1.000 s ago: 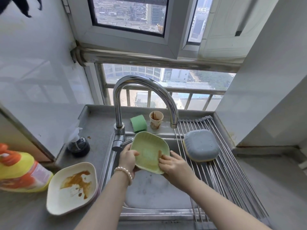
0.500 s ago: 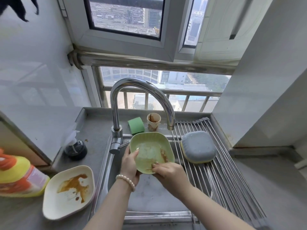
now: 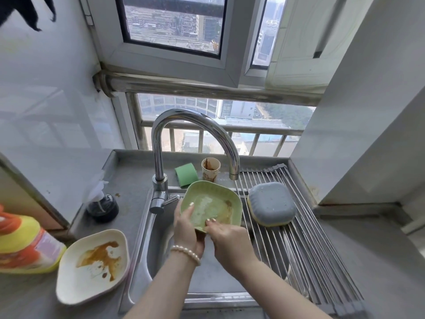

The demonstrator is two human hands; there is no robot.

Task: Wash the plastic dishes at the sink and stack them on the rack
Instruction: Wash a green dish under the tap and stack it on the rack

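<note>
Green dish (image 3: 212, 204): held tilted over the sink (image 3: 207, 279), below the tap (image 3: 195, 139); brown smear on its right inner side.
L hand (image 3: 187, 229): grasps dish's left edge, thumb inside.
R hand (image 3: 226, 240): fingertips on dish's near edge; grip can't tell.
Rack (image 3: 305, 254): over sink's right side; grey dish (image 3: 271, 203) upside down at its back.
Counter (image 3: 34, 298), front left: white dish (image 3: 92, 265), brown stains.
Counter, left edge: yellow-orange bottle (image 3: 25, 247), label unreadable.
Back edge: green sponge (image 3: 185, 174), paper cup (image 3: 210, 169), print unreadable.

Bright daylight enters through the window (image 3: 174, 24); soft shadows, faucet (image 3: 195, 139) glints, edges bend, slight blur.
</note>
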